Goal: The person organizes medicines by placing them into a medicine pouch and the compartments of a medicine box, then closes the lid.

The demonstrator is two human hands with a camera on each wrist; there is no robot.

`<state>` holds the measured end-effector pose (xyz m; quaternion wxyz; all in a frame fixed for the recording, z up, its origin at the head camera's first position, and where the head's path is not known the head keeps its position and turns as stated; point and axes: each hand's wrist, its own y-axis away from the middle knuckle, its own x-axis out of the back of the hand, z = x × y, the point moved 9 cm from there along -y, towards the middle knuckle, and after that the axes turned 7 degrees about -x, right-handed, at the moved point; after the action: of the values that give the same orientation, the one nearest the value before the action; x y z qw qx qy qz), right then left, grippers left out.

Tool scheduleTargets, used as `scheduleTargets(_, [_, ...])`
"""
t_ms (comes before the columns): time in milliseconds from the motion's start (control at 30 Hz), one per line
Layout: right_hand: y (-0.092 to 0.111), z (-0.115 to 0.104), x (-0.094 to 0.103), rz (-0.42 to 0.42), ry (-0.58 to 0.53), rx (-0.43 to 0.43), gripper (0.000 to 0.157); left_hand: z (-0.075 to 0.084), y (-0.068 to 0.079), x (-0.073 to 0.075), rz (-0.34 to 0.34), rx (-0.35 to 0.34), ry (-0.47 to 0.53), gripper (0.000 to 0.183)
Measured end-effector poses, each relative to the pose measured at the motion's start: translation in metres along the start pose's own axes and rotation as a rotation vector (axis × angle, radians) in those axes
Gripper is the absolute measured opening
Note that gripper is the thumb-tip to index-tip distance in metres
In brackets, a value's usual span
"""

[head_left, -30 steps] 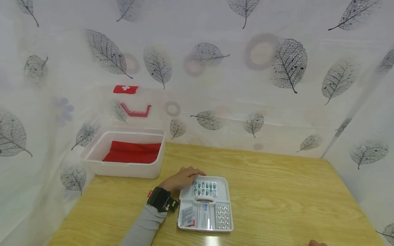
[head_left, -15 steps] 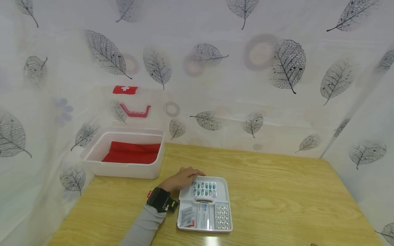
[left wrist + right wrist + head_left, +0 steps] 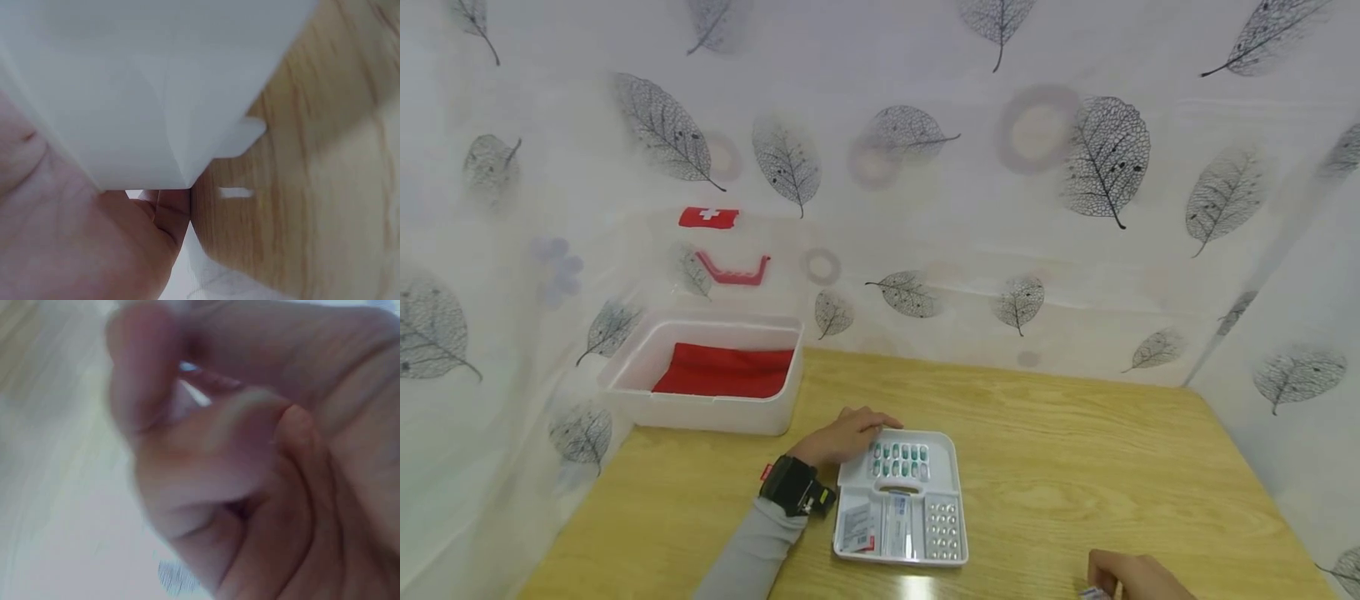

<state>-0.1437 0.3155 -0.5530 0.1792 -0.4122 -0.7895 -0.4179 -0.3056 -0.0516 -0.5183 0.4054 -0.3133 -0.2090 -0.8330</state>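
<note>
A white compartment tray (image 3: 957, 479) sits on the table, holding a green-and-white capsule blister pack (image 3: 901, 461), a blister pack of round tablets (image 3: 943, 530), small flat packets (image 3: 857, 528) and a clear-wrapped item (image 3: 897, 525). My left hand (image 3: 847, 435) grips its far left corner, fingers bent round the far wall; the left wrist view shows the palm (image 3: 75, 244) along the tray's side (image 3: 125, 112). At the bottom right, my right hand (image 3: 1133, 575) pinches a small white-and-blue printed piece (image 3: 1093, 593), mostly cut off by the frame. Curled fingers (image 3: 200, 469) largely hide it in the right wrist view.
A translucent first-aid box (image 3: 715, 412) stands at the back left with its lid raised, showing a red handle (image 3: 733, 273). Red cloth (image 3: 726, 372) lies inside. Leaf-patterned sheeting (image 3: 925, 208) bounds the wooden table (image 3: 1075, 467) at the back and sides.
My right hand, barely at the bottom edge before, has come further into view and moved left, with the small printed piece between its fingers. My left hand and the tray have stayed put.
</note>
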Motion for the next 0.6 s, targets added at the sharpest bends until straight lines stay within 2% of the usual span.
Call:
scheduleTargets(100, [0.006, -0.061, 0.005, -0.017, -0.067, 0.128, 0.009, 0.001, -0.001, 0.001, 0.000, -0.007, 0.009, 0.037])
scheduleTargets(167, [0.009, -0.102, 0.008, 0.004, -0.037, 0.213, 0.008, 0.000, -0.001, 0.001, -0.001, -0.006, 0.014, 0.038])
scheduleTargets(233, [0.007, -0.130, 0.010, 0.030, -0.007, 0.265, 0.008, -0.001, -0.001, 0.001, 0.000, -0.003, 0.023, 0.038])
scheduleTargets(433, [-0.009, -0.173, 0.010, 0.069, 0.024, 0.259, 0.009, -0.002, -0.001, 0.000, -0.001, 0.001, 0.018, 0.037])
scheduleTargets(600, [-0.017, -0.205, 0.009, 0.122, -0.003, 0.313, 0.015, -0.002, 0.000, 0.001, -0.007, 0.001, 0.022, 0.037])
